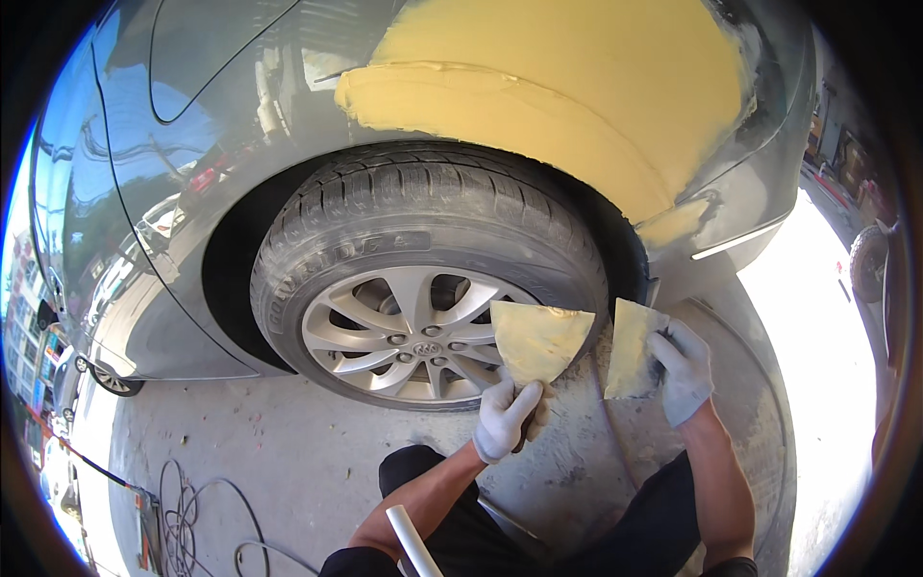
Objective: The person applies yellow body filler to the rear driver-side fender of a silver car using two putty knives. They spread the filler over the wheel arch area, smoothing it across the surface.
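Note:
My left hand, in a white glove, grips a wide flat spreader coated with yellow filler, held in front of the car's tyre. In a white glove too, my right hand holds a second flat spreader smeared with the same yellow paste, just right of the first; the two blades are apart. Above them, a broad patch of yellow filler covers the grey car's rear wheel arch and quarter panel.
The silver alloy wheel is close in front of my hands. Black cables lie coiled on the concrete floor at lower left. A white tube sticks up near my knees. Another vehicle's wheel shows at far right.

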A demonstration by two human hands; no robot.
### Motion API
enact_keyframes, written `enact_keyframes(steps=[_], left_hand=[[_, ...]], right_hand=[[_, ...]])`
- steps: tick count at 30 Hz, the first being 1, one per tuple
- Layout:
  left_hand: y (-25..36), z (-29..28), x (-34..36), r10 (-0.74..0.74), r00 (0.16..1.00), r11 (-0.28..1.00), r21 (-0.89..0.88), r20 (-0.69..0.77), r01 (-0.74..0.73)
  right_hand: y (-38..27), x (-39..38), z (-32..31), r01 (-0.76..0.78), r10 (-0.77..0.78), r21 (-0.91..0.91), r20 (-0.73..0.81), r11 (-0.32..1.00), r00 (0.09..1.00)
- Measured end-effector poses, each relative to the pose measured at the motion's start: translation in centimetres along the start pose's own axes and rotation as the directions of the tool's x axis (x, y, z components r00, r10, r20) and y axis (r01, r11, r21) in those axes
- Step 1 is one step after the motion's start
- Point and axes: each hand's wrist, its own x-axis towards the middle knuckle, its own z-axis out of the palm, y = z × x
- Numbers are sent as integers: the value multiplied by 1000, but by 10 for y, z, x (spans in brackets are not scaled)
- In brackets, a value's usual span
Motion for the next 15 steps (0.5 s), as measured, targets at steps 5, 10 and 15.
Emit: enact_keyframes(steps=[5,10,15], left_hand=[[-1,-1,0,2,1000,1000,16,1,-2],[6,-1,-4,14,1000,1000,15,9,-14],[8,0,-1,44,999,999,-6,-11,-44]], right_hand=[[-4,-3,4,5,-5,34,4,999,1000],[-5,-5,7,14,-15,20,7,1000,1000],[-4,-6,-4,20,-19,-54,22,998,1000]])
